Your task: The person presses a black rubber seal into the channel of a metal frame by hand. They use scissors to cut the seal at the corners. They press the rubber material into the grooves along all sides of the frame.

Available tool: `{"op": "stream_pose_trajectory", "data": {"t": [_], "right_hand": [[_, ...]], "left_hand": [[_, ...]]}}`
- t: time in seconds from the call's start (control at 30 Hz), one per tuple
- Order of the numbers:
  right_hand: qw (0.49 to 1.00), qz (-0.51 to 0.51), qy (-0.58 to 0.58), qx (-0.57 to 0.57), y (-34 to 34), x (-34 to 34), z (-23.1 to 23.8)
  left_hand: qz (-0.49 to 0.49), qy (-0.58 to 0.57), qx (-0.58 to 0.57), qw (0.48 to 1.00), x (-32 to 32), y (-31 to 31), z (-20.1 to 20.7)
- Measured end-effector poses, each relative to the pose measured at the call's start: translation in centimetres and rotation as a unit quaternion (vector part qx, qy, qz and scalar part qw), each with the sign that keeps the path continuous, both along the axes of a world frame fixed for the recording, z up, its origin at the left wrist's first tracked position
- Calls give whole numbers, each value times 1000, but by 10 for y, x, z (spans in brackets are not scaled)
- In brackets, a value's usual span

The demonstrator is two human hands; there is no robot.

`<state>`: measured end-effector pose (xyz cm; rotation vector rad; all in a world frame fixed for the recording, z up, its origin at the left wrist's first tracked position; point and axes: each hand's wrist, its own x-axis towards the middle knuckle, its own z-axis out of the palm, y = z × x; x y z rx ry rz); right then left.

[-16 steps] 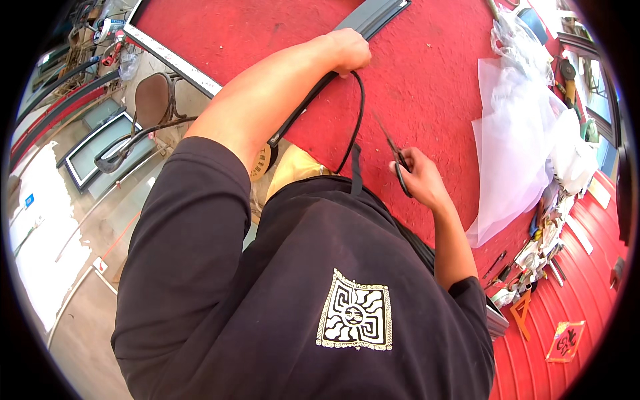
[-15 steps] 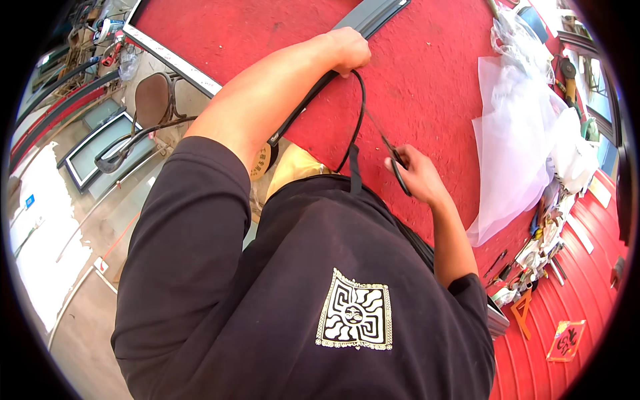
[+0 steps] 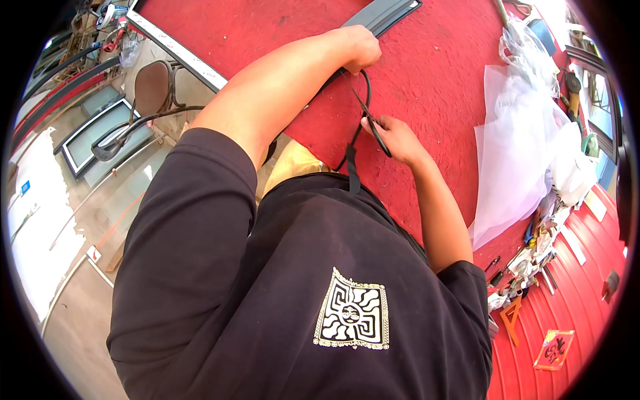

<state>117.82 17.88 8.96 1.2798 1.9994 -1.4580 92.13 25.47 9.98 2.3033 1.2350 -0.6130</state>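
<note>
My left hand (image 3: 363, 49) is closed over a long dark grey profile (image 3: 388, 15) lying across the red table. From under its fingers a thin black strip (image 3: 352, 163) comes out, loops to the right and hangs down by the table's near edge in front of my shirt. In my right hand (image 3: 400, 141) I hold scissors (image 3: 378, 138) by their dark handles. The slim blades point up and left toward my left hand and cross near the strip's loop. Whether they touch the strip, I cannot tell.
Translucent plastic sheeting (image 3: 510, 143) lies on the table's right side, with assorted tools and scraps beyond. A white-edged frame (image 3: 177, 55) lies at the table's far left. Beside the table on the left stands a chair with a brown back (image 3: 153, 87).
My right hand has moved up and left with the scissors, bringing the blades to the strip's loop near my left hand. My left hand keeps its grip.
</note>
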Motion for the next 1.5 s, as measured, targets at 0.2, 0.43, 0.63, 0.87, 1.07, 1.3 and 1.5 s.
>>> {"op": "stream_pose_trajectory", "data": {"t": [0.2, 0.43, 0.63, 0.87, 1.07, 1.3, 1.5], "right_hand": [[1000, 2, 2, -13, 7, -9, -1], [999, -15, 23, -18, 5, -9, -13], [998, -33, 32, -49, 3, -7, -23], [998, -29, 33, -54, 5, -10, -26], [999, -20, 31, -40, 4, -9, -30], [999, -17, 21, -38, 4, -10, -25], [999, -5, 41, -19, 5, -9, -27]], "left_hand": [[0, -14, 9, 1000, -2, 0, 0], [3, -8, 16, 1000, -1, -3, 3], [12, -19, 15, 1000, -2, -4, 4], [20, -26, 21, 999, -3, -5, 2], [25, -29, 26, 999, -3, -6, 3], [32, -42, 27, 998, -4, -7, 0], [41, -53, 24, 997, -5, -8, 2]]}}
